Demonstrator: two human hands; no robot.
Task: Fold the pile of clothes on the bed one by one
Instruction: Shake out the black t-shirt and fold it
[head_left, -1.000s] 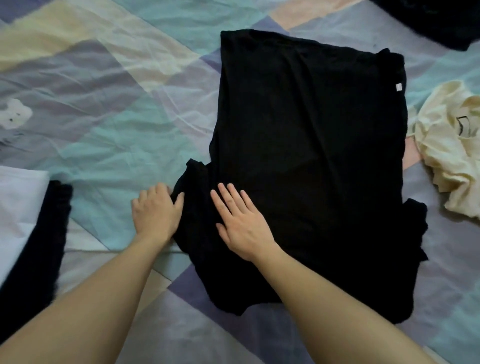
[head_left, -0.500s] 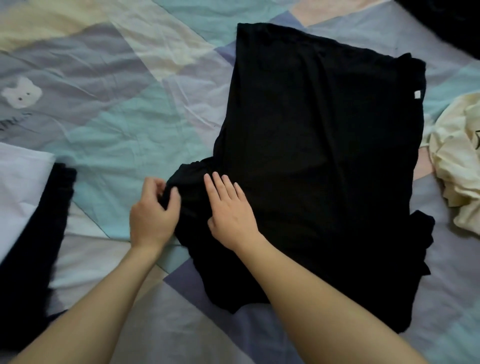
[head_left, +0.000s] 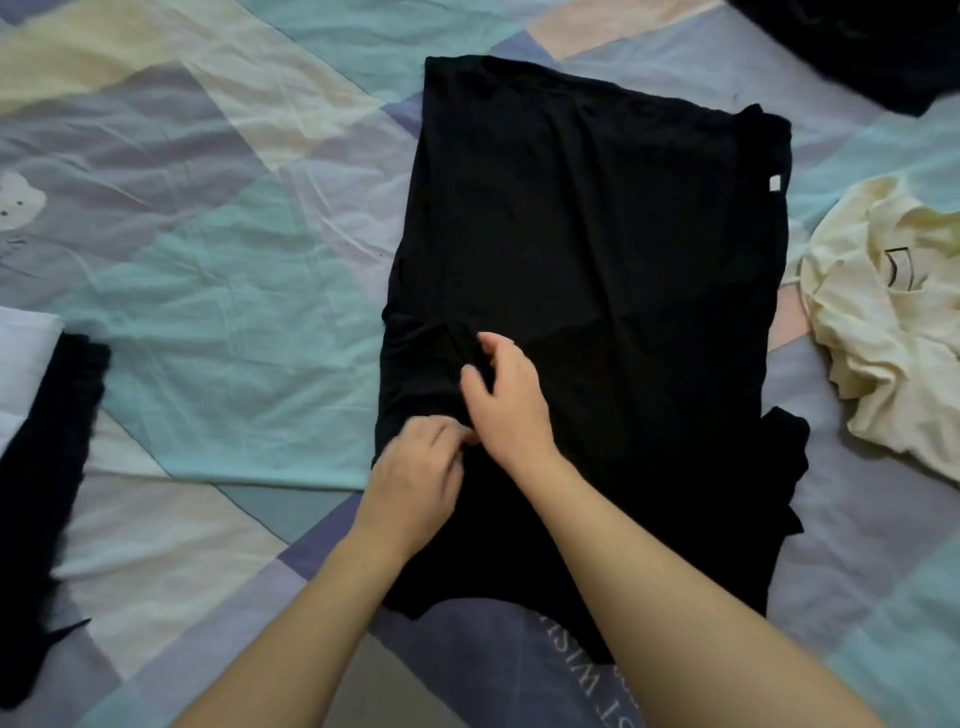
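A black T-shirt lies spread flat on the patterned bedsheet, with a small white tag at its right edge. Its left sleeve is folded inward onto the body. My right hand pinches the edge of that folded sleeve between thumb and fingers. My left hand rests just below it, fingers curled on the fabric at the shirt's left edge. The right sleeve sticks out at the lower right.
A crumpled cream shirt lies to the right. Dark clothing sits at the top right corner. At the left edge lie a black garment and a white one.
The left sleeve, which stuck out to the left, now lies folded over the shirt's body. Both hands moved right onto the shirt, and the right hand went from flat to pinching.
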